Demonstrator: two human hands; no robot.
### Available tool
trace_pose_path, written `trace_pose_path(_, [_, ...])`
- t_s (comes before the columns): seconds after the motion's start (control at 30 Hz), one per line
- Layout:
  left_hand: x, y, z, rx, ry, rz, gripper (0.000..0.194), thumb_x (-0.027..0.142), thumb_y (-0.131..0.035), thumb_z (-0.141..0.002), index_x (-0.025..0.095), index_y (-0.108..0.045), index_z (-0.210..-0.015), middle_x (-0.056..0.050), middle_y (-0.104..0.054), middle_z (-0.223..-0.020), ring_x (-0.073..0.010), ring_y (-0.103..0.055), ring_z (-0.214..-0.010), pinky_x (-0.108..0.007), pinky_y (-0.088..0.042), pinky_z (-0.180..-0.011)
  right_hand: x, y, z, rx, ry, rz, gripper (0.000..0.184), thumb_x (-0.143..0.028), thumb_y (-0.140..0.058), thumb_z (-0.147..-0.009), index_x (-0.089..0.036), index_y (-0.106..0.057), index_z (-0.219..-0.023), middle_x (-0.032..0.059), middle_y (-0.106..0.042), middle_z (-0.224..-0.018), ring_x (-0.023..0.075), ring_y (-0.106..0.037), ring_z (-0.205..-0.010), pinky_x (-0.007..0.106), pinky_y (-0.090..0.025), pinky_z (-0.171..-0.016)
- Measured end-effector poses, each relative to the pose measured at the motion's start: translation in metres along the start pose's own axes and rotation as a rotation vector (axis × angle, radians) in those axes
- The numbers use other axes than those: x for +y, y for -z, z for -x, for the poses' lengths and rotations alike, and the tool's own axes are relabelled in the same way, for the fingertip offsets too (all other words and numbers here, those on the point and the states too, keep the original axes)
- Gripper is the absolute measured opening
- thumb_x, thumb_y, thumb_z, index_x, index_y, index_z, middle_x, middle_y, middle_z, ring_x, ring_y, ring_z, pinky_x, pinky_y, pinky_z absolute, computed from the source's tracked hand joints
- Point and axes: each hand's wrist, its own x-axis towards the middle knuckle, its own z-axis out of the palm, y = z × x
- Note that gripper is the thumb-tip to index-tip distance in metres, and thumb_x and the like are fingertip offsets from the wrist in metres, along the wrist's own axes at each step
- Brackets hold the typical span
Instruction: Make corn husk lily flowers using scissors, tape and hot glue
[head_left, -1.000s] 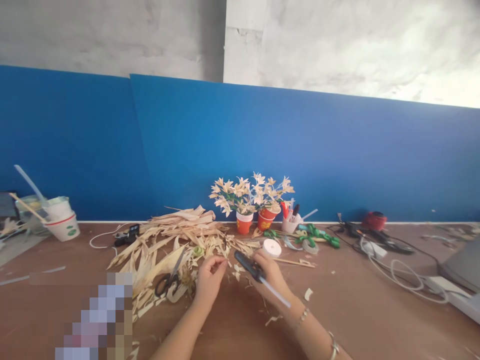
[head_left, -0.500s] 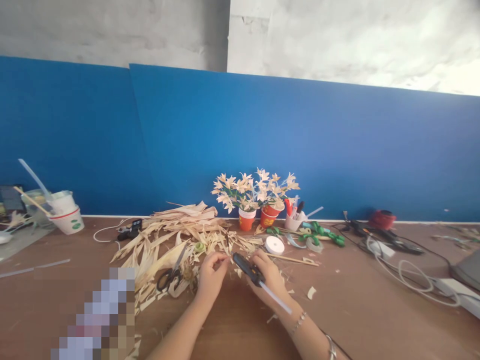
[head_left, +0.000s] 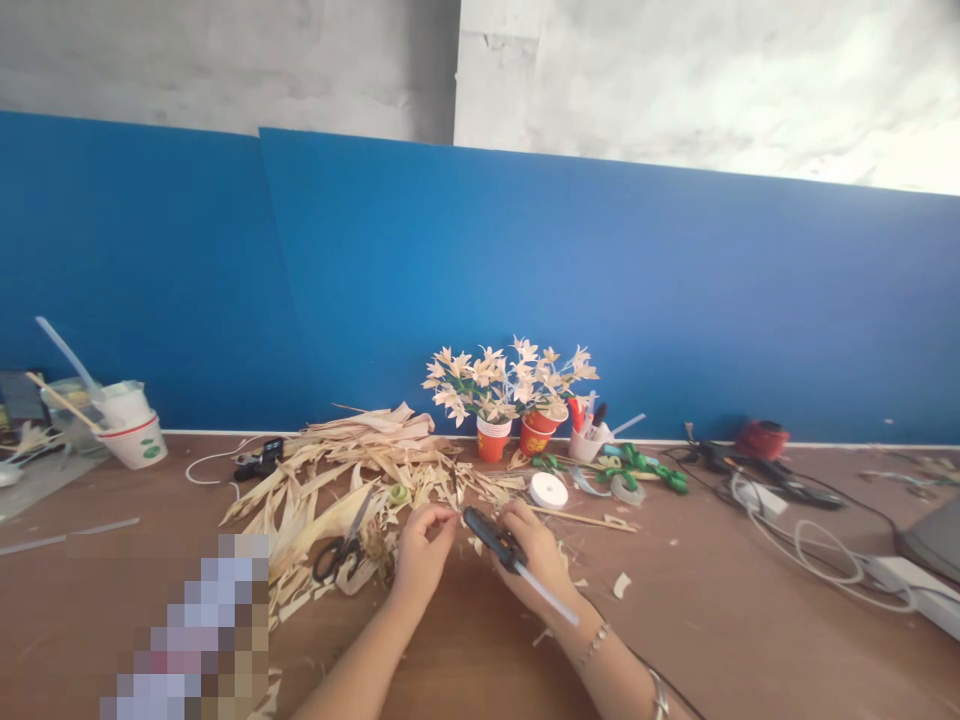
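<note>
My right hand is wrapped round a black hot glue gun, and a pale glue stick sticks out of its back end. The gun's front points toward my left hand, whose thumb and forefinger are pinched together; whatever lies between them is too small to make out. Dry corn husks are heaped left of and behind my left hand. Black-handled scissors rest among the husks. Behind my hands, husk flowers stand in a red paper cup, with a second red cup of flowers beside it.
A white tape roll and a wooden stick lie beyond my right hand. Green ribbon and a white cup of pens are behind. Cables and a power strip occupy the right side. A white bucket stands far left.
My right hand and the glue gun have shifted very slightly left, closer to my left fingertips. My left hand stays in its pinch at nearly the same place.
</note>
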Motion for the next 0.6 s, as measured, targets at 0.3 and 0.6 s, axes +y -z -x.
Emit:
trace_pose_path(0.3, [-0.0015, -0.0002, 0.0008, 0.012, -0.004, -0.002, 0.018, 0.031, -0.057, -0.077, 0.018, -0.066, -0.069, -0.002, -0.064, -0.072, -0.0182, -0.057, -0.072, -0.029, -0.043, -0.07, 0.0016, -0.0014, 0.0004, 0.017, 0.007, 0.018, 0.008, -0.013, -0.052, -0.071, -0.019, -0.053, -0.076, 0.0053, -0.056, -0.084, 0.0175, -0.057, -0.074, 0.026, -0.044, -0.068])
trace_pose_path(0.6, [-0.0003, 0.0006, -0.0003, 0.02, -0.014, -0.004, 0.019, 0.033, -0.057, -0.076, 0.019, -0.067, -0.07, -0.003, -0.065, -0.071, -0.0182, -0.057, -0.07, -0.029, -0.044, -0.068, 0.002, -0.0007, 0.0001, 0.021, 0.015, 0.035, 0.01, -0.011, -0.052, -0.069, -0.02, -0.051, -0.074, 0.0046, -0.055, -0.082, 0.0171, -0.057, -0.073, 0.024, -0.043, -0.065])
